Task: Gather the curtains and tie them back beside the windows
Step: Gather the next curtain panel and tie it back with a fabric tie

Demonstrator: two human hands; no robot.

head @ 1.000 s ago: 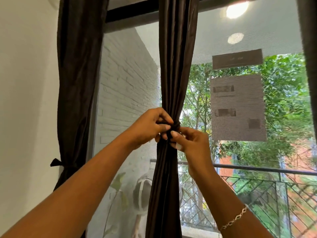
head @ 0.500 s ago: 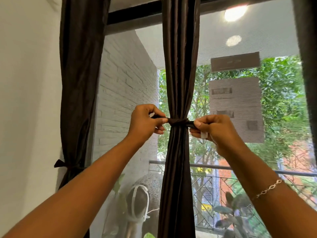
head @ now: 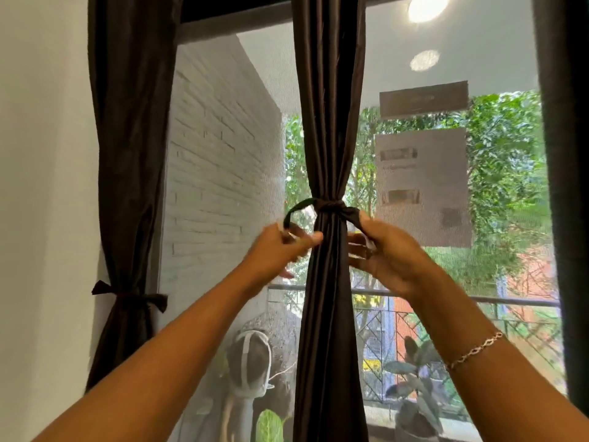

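Dark-brown middle curtain (head: 328, 122) hung gathered between the panes, tie (head: 330, 206) knotted once; left hand (head: 280, 247) and right hand (head: 385, 253) each pinched a tie end (second knot probably pending). By the wall, left curtain (head: 130, 154) already tied.

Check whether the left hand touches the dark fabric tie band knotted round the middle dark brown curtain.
Touching. The head view shows the dark fabric tie band arcing down from its knot straight into the pinching fingers of the left hand, with no gap.

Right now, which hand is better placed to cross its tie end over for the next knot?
Probably the left hand: its tie end arcs with slack, thumb at the curtain; the right hand holds a short end.
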